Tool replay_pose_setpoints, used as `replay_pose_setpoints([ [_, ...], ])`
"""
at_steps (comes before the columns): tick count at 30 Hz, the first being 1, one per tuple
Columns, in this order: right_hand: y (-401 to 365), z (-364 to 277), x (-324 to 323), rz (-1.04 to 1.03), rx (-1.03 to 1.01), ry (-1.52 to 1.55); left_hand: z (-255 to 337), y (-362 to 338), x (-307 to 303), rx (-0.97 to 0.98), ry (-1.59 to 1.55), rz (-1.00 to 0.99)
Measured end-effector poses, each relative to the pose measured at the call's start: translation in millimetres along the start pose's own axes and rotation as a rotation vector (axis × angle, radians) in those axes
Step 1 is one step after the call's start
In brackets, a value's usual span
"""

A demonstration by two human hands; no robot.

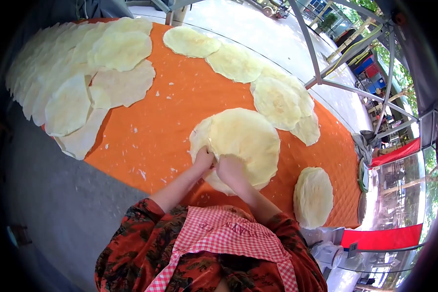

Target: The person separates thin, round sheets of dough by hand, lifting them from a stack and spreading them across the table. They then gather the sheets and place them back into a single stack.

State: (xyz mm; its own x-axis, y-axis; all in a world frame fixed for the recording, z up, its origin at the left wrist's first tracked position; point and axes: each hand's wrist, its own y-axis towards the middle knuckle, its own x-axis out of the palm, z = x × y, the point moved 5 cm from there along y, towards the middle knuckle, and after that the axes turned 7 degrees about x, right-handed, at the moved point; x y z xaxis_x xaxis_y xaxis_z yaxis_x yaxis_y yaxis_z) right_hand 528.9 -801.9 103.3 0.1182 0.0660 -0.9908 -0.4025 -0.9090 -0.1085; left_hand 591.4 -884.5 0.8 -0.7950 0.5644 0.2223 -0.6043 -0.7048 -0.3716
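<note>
A large pile of pale, round, thin sheets (246,141) lies on the orange cloth (170,112) in front of me. My left hand (204,158) is at the pile's near left part, its fingers closed at a sheet's edge. Close beside it, my right hand (230,169) rests over the same pile, with its fingertips hidden from view. The hands nearly touch. The sheet under them looks partly separated along the left side of the pile.
Many overlapping sheets (48,63) cover the cloth's left end. More sheets (233,63) lie along the far edge. A thick stack (314,197) stands at the right. Metal frame bars (348,87) rise beyond the far right edge.
</note>
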Motion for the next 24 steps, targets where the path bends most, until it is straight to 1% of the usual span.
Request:
replay_pose_setpoints([
  [2,-8,-9,-6,0.017,-0.017,-0.013,5,-5,-5,-0.020,-0.025,0.029],
  [3,-8,-8,-3,-0.003,0.007,-0.021,6,-8,-7,-0.034,-0.033,0.040],
  [6,-10,-3,9,-0.067,0.063,-0.031,-2,-7,-3,-0.117,-0.246,0.016],
  [9,-6,3,10,-0.136,0.062,0.016,3,-9,0,-0.114,-0.248,0.019],
  [11,-9,2,4,-0.173,0.070,0.087,-20,9,-5,-0.037,-0.171,-0.018],
  [12,-11,0,-3,-0.114,0.078,0.093,-13,7,-5,0.004,-0.134,-0.038],
  [14,-19,-3,-12,-0.005,0.098,0.108,-10,0,0,-0.076,-0.300,-0.096],
  [15,-15,8,-2,0.003,0.125,0.152,-2,-10,1,-0.120,-0.380,-0.122],
  [17,12,59,18,0.021,0.174,0.239,43,-29,-28,0.688,0.476,0.340],
  [18,28,89,8,-0.001,0.153,0.278,57,-50,-28,1.074,0.924,0.564],
  [19,46,117,-9,-0.004,0.292,0.297,46,-46,-42,0.997,0.902,0.575],
  [20,39,102,-70,0.030,0.370,0.431,30,-36,-58,0.926,0.879,0.586],
  [21,36,96,-112,0.083,0.221,0.700,20,-30,-70,0.854,0.852,0.597],
  [22,42,103,-134,0.128,0.198,0.441,13,-25,-75,0.652,0.771,0.455],
  [24,28,75,-159,0.183,0.202,0.266,-4,-22,-76,0.258,0.592,0.184],
])
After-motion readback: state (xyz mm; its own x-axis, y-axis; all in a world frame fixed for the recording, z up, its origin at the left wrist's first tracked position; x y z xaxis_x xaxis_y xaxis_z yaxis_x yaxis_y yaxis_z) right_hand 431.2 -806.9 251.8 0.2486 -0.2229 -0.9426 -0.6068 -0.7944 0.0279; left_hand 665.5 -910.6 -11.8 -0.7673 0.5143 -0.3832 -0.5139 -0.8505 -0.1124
